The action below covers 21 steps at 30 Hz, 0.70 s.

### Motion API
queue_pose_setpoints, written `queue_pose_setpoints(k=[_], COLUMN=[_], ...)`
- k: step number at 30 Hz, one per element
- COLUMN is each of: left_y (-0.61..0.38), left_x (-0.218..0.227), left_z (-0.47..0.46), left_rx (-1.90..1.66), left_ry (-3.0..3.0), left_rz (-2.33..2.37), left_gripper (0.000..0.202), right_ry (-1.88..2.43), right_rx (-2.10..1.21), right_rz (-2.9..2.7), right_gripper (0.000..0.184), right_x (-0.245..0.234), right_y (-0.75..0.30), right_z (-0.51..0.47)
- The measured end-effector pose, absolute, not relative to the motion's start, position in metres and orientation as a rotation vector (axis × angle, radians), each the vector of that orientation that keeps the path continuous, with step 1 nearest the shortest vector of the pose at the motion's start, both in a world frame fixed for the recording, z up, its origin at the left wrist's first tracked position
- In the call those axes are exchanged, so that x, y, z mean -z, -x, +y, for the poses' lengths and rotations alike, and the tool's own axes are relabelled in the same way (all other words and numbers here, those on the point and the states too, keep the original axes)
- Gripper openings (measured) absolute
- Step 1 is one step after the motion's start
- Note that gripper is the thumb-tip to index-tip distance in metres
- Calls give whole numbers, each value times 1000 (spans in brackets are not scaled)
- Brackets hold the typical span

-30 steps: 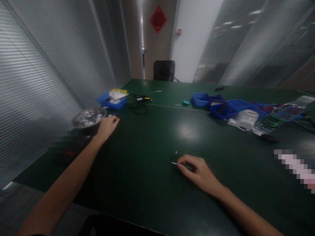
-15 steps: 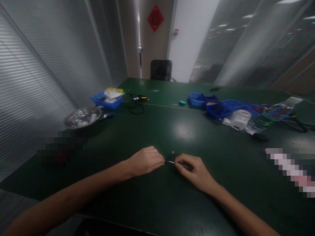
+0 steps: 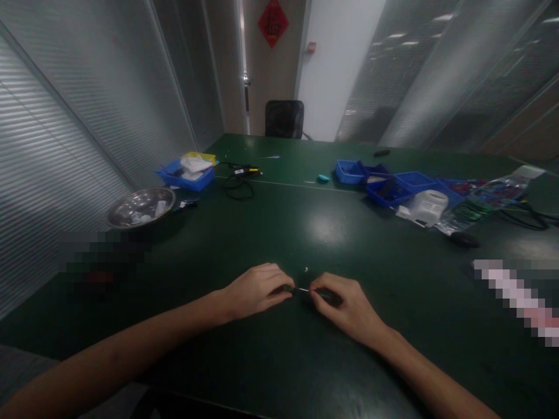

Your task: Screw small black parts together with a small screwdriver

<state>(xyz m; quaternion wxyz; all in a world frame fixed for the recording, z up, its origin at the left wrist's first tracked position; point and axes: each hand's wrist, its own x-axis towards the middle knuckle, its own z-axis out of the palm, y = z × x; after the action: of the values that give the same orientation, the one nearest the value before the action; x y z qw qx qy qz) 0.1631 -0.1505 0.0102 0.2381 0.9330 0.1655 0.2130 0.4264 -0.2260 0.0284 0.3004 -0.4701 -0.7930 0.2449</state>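
My left hand (image 3: pixel 258 290) curls down with knuckles raised, thumb and fingers pinching a small dark piece (image 3: pixel 288 288). My right hand (image 3: pixel 353 305) makes a rounded arch, its fingertips closed on a thin, shiny metal rod (image 3: pixel 304 290) that bridges the gap between my hands, low over the table (image 3: pixel 244 233); I can't tell whether rod and piece touch. The tabletop is smooth, dark green and faintly glossy. Just beyond the rod lies a tiny white bit (image 3: pixel 306 269).

To my left, a round, polished steel bowl (image 3: pixel 142 198) holds white scraps. Behind it, a blue plastic tray (image 3: pixel 201 181) carries crumpled white paper (image 3: pixel 193 164), with a yellow tray (image 3: pixel 210 157) against its far side. To my right, rectangular blue bins (image 3: pixel 348 178) hold dark contents, too dim to make out, near a rounded white plastic case (image 3: pixel 430 205) and a clear ribbed bottle (image 3: pixel 480 203) on its side.
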Motion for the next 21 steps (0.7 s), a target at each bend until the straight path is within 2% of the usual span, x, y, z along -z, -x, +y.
queue_pose_setpoints(k=[4, 10, 21], left_y=[-162, -163, -161], left_x=[-12, -15, -18], left_z=[-149, -145, -143], left_rx=[-558, -508, -469], left_ry=[-2445, -2457, -2390], left_rz=[571, 575, 535], left_gripper=[38, 13, 17], right_ry=[1266, 1271, 1214], right_rx=[-635, -630, -583], right_rz=[-2134, -2190, -2201], right_gripper=[14, 13, 12], right_x=[-27, -24, -17], right_y=[-427, -424, -426], right_z=[-226, -226, -225])
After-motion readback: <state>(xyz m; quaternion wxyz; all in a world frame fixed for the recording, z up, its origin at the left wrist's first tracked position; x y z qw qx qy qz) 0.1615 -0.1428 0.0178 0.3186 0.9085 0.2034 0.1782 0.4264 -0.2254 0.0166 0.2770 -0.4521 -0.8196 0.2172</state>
